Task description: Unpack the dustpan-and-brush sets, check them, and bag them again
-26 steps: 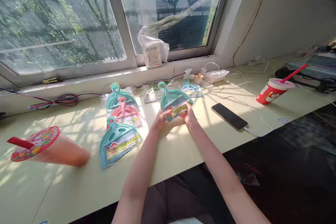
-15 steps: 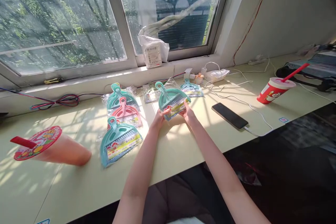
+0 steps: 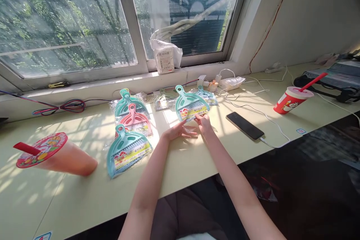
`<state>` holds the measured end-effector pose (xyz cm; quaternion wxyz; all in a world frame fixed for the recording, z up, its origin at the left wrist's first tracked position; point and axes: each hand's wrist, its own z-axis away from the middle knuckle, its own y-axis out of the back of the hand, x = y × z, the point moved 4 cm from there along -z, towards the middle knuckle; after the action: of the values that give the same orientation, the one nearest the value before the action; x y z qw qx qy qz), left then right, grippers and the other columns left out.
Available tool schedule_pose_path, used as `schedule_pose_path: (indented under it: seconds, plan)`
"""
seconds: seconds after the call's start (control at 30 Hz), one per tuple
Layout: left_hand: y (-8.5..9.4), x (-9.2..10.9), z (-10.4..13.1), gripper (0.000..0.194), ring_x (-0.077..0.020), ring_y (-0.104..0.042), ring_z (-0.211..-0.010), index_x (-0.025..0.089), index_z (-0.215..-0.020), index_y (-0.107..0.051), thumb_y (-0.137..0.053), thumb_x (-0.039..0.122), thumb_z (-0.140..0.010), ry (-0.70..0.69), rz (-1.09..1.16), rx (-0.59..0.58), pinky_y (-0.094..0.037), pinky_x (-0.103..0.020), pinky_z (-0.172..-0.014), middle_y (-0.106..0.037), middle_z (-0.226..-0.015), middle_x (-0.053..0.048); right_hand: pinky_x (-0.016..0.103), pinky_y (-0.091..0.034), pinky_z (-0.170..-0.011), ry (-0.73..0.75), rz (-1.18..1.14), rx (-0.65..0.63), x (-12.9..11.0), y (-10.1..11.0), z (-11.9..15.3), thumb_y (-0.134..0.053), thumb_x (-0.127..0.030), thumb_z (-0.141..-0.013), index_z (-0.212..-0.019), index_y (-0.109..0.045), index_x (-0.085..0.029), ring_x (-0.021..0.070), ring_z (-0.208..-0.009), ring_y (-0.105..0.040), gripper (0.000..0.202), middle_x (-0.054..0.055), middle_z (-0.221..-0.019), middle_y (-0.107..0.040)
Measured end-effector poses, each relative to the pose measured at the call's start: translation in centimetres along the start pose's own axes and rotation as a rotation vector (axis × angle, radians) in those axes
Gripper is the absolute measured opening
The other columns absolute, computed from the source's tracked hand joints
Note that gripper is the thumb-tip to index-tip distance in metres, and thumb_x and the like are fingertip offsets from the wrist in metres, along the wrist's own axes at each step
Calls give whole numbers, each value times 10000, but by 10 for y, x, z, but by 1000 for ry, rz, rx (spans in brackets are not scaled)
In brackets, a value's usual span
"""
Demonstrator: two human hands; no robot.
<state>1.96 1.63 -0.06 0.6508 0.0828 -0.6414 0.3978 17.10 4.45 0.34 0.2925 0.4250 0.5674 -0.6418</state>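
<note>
A green dustpan-and-brush set [image 3: 189, 104] in clear wrap, with a yellow label, is tilted up above the table. My right hand [image 3: 203, 123] pinches its lower edge near the label's right end. Just below that edge, my left hand [image 3: 177, 131] has its fingers spread; its fingertips are close to the wrap. To the left lie a green set [image 3: 128, 146], a pink set [image 3: 135, 120] and another green set [image 3: 128, 103], overlapping in a column. Behind the raised set are a small pale green set [image 3: 164, 99] and a blue-green one [image 3: 206, 95].
A tall cup with a red straw [image 3: 70, 157] is at the left. Right of my hands are a phone [image 3: 244, 125] on a white cable and a red cup [image 3: 291, 100]. Coiled wires [image 3: 70, 105] and a wrapped package [image 3: 164, 60] lie toward the window.
My left hand has let go of the green set and moved slightly down, fingers spreading. The set has shifted right and turned more upright in my right hand.
</note>
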Motion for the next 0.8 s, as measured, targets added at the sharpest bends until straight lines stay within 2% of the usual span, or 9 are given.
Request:
schedule_pose_path:
  seconds: [0.07, 0.1, 0.2, 0.27, 0.37, 0.47, 0.6, 0.8]
  plan:
    - [4, 6, 0, 742, -321, -715, -1019, 201, -1405, -516, -600, 669, -836, -86, 19, 95, -572, -398, -771, -724, -1165, -161, 376, -623, -888, -24, -34, 14, 1, 1, -1, -725, -194, -690, -962, -602, -230, 235, -994, -724, 300, 37, -914, -724]
    - [8, 9, 0, 720, -301, -717, -1008, 211, -1402, -512, -618, 641, -835, -157, 21, 177, -574, -382, -762, -717, -1179, -149, 368, -624, -878, -38, -56, 16, 2, 1, -1, -712, -178, -686, -956, -601, -227, 229, -983, -727, 295, 31, -908, -727]
    - [15, 15, 1, 651, -236, -718, -956, 232, -1374, -507, -726, 426, -793, -347, -8, 418, -577, -321, -731, -698, -1192, -107, 339, -628, -832, -102, -93, 42, 4, 2, -1, -691, -137, -669, -931, -599, -220, 211, -913, -738, 289, 13, -887, -738]
    - [17, 14, 1, 610, -204, -715, -891, 223, -1313, -530, -745, 333, -753, -360, -42, 489, -577, -294, -691, -695, -1164, -93, 333, -631, -799, -153, -81, 70, 5, 3, -1, -675, -129, -669, -915, -601, -214, 203, -856, -738, 270, 7, -865, -742]
    - [17, 11, 1, 540, -175, -714, -776, 214, -1257, -532, -730, 316, -765, -311, -82, 505, -573, -279, -628, -702, -1107, -84, 329, -634, -771, -197, -37, 97, 5, 5, -1, -663, -136, -681, -900, -600, -210, 201, -829, -735, 240, 5, -840, -744]
    - [15, 11, 2, 612, -189, -731, -713, 226, -1333, -472, -732, 349, -793, -278, -84, 460, -586, -310, -614, -708, -1107, -94, 301, -631, -757, -196, 14, 109, 3, 6, 0, -688, -150, -688, -893, -599, -207, 196, -841, -735, 230, 10, -845, -746]
    - [14, 12, 2, 688, -219, -746, -734, 234, -1397, -437, -734, 436, -810, -267, -112, 429, -606, -343, -645, -717, -1133, -110, 287, -632, -776, -143, 34, 73, 1, 6, 3, -733, -167, -697, -976, -606, -199, 192, -884, -734, 308, 24, -910, -751]
    - [18, 8, -3, 700, -197, -711, -643, 206, -1345, -454, -776, 335, -737, -271, -98, 464, -569, -305, -566, -713, -978, -74, 323, -641, -760, -135, 62, 64, 5, 6, -1, -758, -209, -747, -1083, -613, -208, 198, -822, -744, 366, 33, -879, -751]
